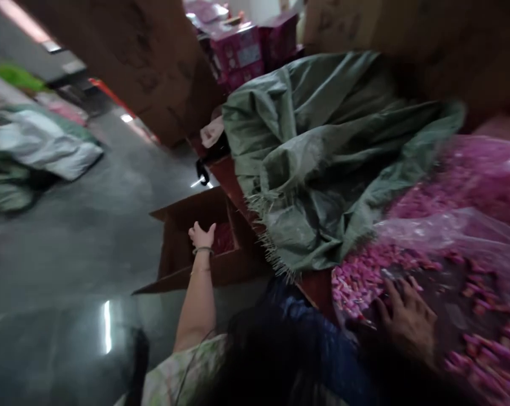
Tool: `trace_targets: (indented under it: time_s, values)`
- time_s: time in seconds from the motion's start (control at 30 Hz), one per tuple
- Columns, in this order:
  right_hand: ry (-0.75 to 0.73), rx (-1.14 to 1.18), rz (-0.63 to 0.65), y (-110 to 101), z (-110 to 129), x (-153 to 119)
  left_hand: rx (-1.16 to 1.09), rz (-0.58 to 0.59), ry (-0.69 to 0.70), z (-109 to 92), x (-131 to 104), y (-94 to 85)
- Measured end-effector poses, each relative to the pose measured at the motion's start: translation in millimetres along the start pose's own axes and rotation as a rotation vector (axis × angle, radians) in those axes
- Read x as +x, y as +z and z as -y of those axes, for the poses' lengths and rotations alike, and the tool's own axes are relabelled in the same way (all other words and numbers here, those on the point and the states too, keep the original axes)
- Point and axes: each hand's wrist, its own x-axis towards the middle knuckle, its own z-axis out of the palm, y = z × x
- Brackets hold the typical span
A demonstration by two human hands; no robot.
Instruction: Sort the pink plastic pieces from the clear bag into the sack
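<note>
My left hand (202,235) reaches down into an open cardboard box (166,248) on the left, fingers apart, with nothing seen in it. Reddish-pink contents (224,238) show at the bottom of that box, too dim to name. On the table at the right, my right hand (409,318) lies palm down with its fingers spread. Its fingertips are beside a heap of small pink pieces (360,279), too blurred to name exactly. Clear plastic sheeting (441,225) covers part of the heap.
A crumpled green woven sack (318,152) with a frayed edge lies on the table. Behind it stand pink printed boxes (242,53) and a large cardboard carton (153,67). White and green sacks (47,141) rest on the grey floor (119,208) at the left.
</note>
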Motion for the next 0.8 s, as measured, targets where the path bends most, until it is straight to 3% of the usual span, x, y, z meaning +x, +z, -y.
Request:
trace_targets:
  time_s: [0.07,0.13,0.2,0.27,0.3,0.33,0.4,0.5,0.6,0.8]
  values:
    - [-0.005,0.046,0.004,2,-1,4,-0.091,-0.042,0.147,-23,-20,22.2]
    - [-0.005,0.117,-0.011,0,-5,7,-0.266,0.050,0.438,-57,-49,52.0]
    - [0.030,0.169,-0.022,-4,-10,9,-0.383,0.303,0.766,-98,-81,89.8]
    - [0.109,0.214,-0.032,-6,-15,12,-0.334,0.619,1.047,-139,-104,135.9]
    - [0.154,0.251,-0.038,-7,-18,13,-0.257,0.712,1.127,-159,-110,161.2]
    - [0.199,0.301,-0.045,-8,-21,15,-0.156,0.741,1.151,-178,-112,186.8]
    - [0.275,0.424,-0.058,-11,-27,18,0.094,0.667,1.074,-214,-104,234.9]
    - [0.362,0.548,-0.089,-15,-35,23,0.252,0.563,0.987,-261,-87,286.5]
    - [0.395,0.582,-0.130,-16,-40,26,0.303,0.520,0.994,-298,-78,311.8]
    - [0.401,0.597,-0.155,-9,-41,29,0.372,0.483,1.075,-378,-61,332.7]
